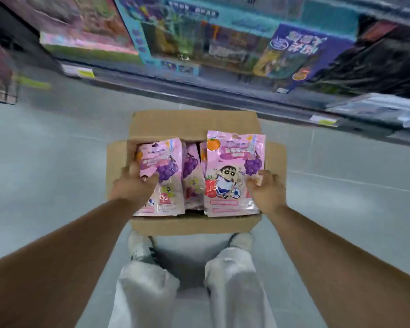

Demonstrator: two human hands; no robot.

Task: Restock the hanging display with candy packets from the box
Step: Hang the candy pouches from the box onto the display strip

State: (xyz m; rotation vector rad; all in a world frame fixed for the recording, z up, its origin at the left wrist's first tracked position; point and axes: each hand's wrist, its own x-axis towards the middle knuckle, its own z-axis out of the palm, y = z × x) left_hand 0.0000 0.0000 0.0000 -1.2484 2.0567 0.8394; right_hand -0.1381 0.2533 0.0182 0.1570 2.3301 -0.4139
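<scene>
An open cardboard box (194, 224) stands on the floor in front of my feet, holding several pink candy packets with cartoon and fruit prints. My left hand (134, 185) grips the left packet (166, 162) by its left side, fingers over its front. My right hand (266, 189) grips the right packet (232, 166) at its right edge; this packet is raised and faces me. More packets (191, 174) stand between the two, partly hidden. The hanging display is not in view.
Low shelves with blurred boxed toys (223, 43) run across the back, with yellow price labels (323, 120) on the shelf edge. Grey tiled floor (57, 166) surrounds the box. My legs in light trousers and white shoes (140, 247) are just behind the box.
</scene>
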